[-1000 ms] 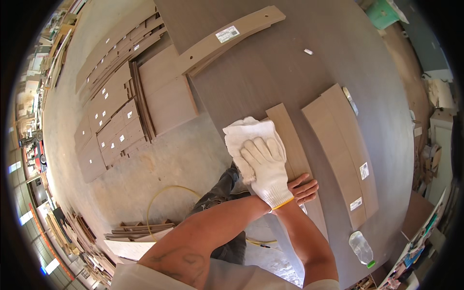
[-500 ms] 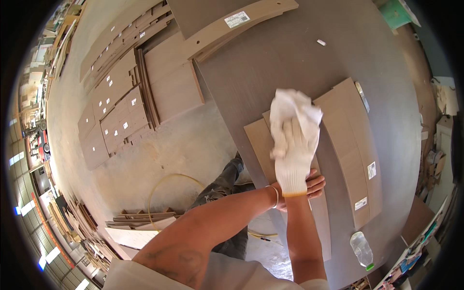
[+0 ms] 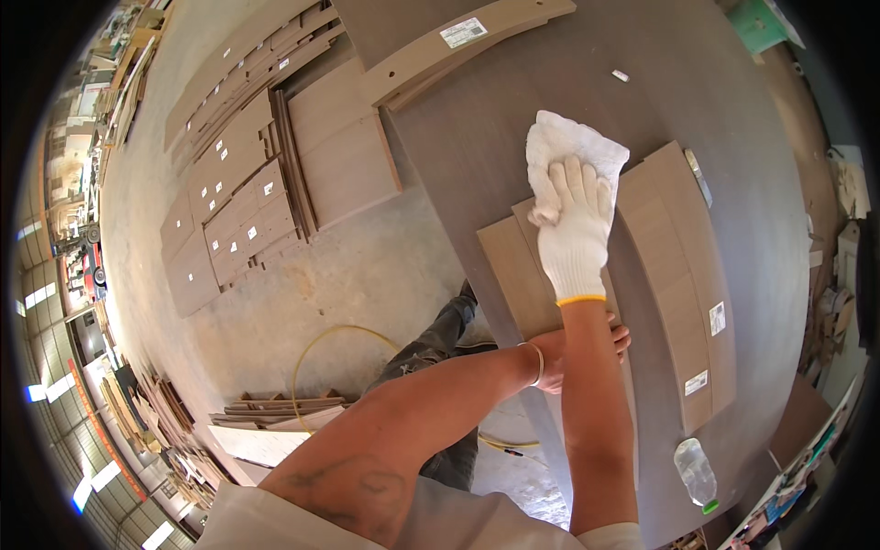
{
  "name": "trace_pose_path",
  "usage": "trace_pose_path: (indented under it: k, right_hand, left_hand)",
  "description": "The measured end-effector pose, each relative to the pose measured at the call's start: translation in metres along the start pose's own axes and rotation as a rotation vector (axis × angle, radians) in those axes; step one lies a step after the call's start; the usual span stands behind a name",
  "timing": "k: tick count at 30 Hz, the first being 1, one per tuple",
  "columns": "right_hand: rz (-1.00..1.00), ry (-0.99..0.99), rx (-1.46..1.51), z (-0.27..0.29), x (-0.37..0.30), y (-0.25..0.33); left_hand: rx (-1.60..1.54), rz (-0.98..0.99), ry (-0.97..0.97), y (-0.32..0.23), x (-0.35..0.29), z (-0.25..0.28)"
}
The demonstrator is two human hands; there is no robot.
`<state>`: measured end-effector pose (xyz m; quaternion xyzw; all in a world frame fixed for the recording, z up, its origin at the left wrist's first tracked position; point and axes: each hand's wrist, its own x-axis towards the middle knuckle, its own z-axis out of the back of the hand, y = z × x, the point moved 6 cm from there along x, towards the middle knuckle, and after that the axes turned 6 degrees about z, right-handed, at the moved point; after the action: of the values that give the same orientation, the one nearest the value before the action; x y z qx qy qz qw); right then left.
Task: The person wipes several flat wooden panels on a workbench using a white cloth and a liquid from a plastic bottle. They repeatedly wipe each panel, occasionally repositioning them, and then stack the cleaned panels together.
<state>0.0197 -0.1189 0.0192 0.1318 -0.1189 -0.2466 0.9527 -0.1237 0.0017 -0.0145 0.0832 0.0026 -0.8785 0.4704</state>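
Nearest the person, the bare left hand [image 3: 587, 346] lies flat on the near end of a narrow brown panel [image 3: 513, 275], fingers spread and gripping nothing; the right forearm crosses over it, so only its fingertips and wrist bracelet show. Just beyond, the gloved right hand [image 3: 576, 234] presses a white rag [image 3: 568, 151] onto the same panel, fingers extended and slightly fanned, palm down, with the cloth bunched under and ahead of the fingertips rather than clenched.

A second ago the rag sat further left and nearer the body; half a second ago it was already further along the board. Now it lies at the panel's far end, spilling onto the large dark tabletop [image 3: 697, 119], so the wiping stroke has travelled most of the panel's length, and I judge this pass nearly spent.

To the right, touching the wiped panel's edge, lies a longer labelled board [image 3: 683, 284]. A clear plastic bottle [image 3: 694, 470] rests near the table's near-right edge. Further off, a curved labelled piece [image 3: 458, 41] overhangs the table's far edge, and stacks of cut panels [image 3: 238, 183] lie on the concrete floor [image 3: 367, 275] to the left.
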Motion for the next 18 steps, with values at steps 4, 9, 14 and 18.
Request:
trace_pose_path:
  k: [4, 9, 14, 18]
  right_hand:
    - [0.071, 0.187, 0.039, 0.008, -0.057, 0.023]
    - [0.104, 0.162, 0.141, -0.002, -0.064, 0.032]
    - [0.373, 0.2, 0.275, -0.024, -0.045, 0.083]
    - [0.508, 0.324, 0.324, -0.006, -0.094, 0.072]
  left_hand:
    - [-0.121, 0.113, -0.051, -0.009, -0.006, -0.019]
    - [-0.105, 0.075, -0.176, -0.011, 0.001, -0.016]
    - [-0.134, 0.095, -0.213, -0.008, -0.002, -0.018]
    - [0.456, 0.204, -0.092, -0.007, -0.009, -0.015]
